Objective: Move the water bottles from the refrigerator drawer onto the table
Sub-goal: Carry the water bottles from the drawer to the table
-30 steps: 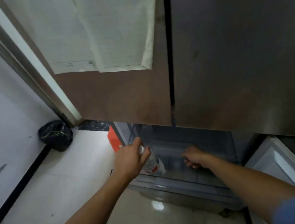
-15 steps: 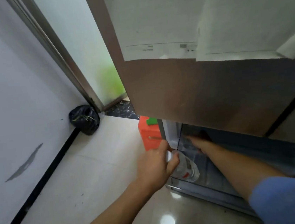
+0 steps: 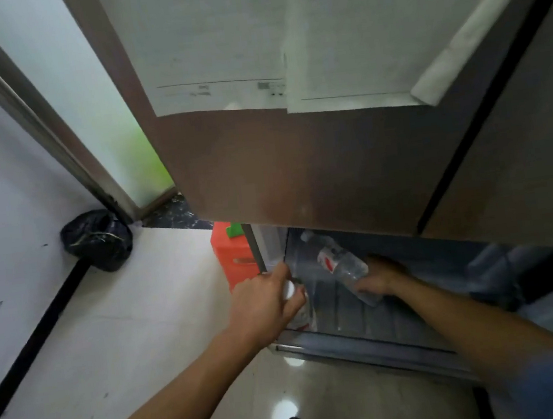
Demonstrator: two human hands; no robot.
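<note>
Currently right grip [image 3: 378, 282] clasps the base of a bottle [image 3: 341, 264] whose cap slants up-left in the drawer [image 3: 369, 343]; left grip [image 3: 265, 305] closed on an upright capped bottle [image 3: 299, 312].

The pale tiled floor [image 3: 118, 348] carries a black bag [image 3: 97, 240] against the left wall and an orange box [image 3: 234, 259] standing beside the refrigerator. The open refrigerator drawer [image 3: 369, 343] hangs above the floor, its ribbed bottom bare where it shows.
</note>
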